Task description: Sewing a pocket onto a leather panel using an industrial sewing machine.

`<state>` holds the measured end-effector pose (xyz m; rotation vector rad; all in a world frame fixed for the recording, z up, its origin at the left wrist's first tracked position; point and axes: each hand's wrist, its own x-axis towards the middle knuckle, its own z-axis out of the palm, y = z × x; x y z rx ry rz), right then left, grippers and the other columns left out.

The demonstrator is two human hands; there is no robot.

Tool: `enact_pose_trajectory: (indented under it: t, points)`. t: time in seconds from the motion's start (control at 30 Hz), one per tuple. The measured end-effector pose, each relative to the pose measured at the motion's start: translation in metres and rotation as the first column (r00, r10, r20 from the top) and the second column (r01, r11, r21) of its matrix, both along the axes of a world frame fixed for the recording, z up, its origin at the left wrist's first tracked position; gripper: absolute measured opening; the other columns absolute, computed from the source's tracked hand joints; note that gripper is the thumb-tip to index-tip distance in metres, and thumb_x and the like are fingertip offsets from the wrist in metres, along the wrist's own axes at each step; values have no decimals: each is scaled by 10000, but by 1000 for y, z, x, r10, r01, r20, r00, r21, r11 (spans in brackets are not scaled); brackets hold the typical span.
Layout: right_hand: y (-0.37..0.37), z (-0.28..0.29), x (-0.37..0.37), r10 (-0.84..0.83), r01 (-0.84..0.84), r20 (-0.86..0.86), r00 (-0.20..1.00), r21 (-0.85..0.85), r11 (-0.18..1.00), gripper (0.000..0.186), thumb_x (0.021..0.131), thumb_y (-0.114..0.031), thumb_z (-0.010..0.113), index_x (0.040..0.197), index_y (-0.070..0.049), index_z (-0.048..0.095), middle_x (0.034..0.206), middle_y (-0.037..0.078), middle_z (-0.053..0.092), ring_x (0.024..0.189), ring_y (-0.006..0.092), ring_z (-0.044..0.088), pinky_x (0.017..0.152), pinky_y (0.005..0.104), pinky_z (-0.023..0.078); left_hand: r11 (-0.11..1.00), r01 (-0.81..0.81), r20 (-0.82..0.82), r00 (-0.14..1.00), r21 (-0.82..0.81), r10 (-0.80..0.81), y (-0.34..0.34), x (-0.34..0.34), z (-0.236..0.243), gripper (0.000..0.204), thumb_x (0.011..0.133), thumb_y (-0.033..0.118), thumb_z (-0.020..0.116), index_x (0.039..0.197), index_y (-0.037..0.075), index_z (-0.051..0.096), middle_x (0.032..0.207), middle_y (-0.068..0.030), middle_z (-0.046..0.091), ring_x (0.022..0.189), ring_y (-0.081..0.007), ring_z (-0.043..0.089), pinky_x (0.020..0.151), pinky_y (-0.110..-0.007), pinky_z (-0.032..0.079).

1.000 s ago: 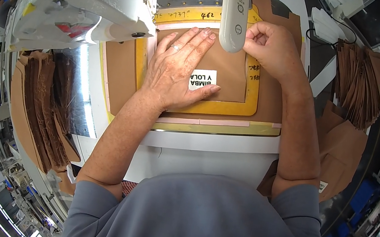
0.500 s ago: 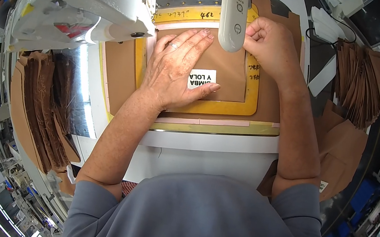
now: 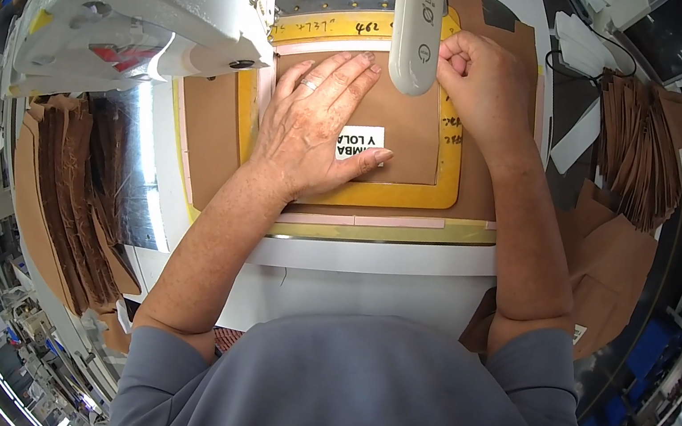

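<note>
My left hand (image 3: 306, 126) lies flat, fingers stretched, on a brown panel (image 3: 415, 122) inside a yellow frame (image 3: 449, 168). Its thumb rests at the edge of a white printed label (image 3: 362, 139) on the panel, partly covering it. At the frame's far right corner, the fingers of my right hand (image 3: 489, 84) are pinched together; whatever is between them is too small or hidden to make out. A long white rounded bar (image 3: 416, 32), perhaps a lamp, hangs just left of those fingers and hides part of the frame.
A white sewing machine head (image 3: 160, 2) looms at the left. Stacks of brown pieces stand at the left (image 3: 73, 195) and right (image 3: 640, 150). More loose brown pieces (image 3: 603, 266) lie by my right elbow. Pink and yellow strips (image 3: 375, 223) edge the work's near side.
The whole view has shifted slightly. Both hands keep nearly the same place and pose over the frame.
</note>
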<state>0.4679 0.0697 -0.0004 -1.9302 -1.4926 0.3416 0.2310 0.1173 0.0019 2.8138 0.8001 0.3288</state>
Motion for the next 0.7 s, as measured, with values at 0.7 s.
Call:
enact_pose_trajectory:
  t: [0.7]
  points:
    - [-33, -1, -15, 168, -264, 430, 887, 174, 949, 282, 801, -114, 813, 1056, -31, 725, 1021, 69, 626, 960, 236, 641, 782, 366, 555, 987, 90, 25, 996, -135, -87, -6, 28, -3, 833, 866, 480, 728, 1543, 87, 444, 1609, -111, 425, 1507, -297, 369, 1222, -533, 272]
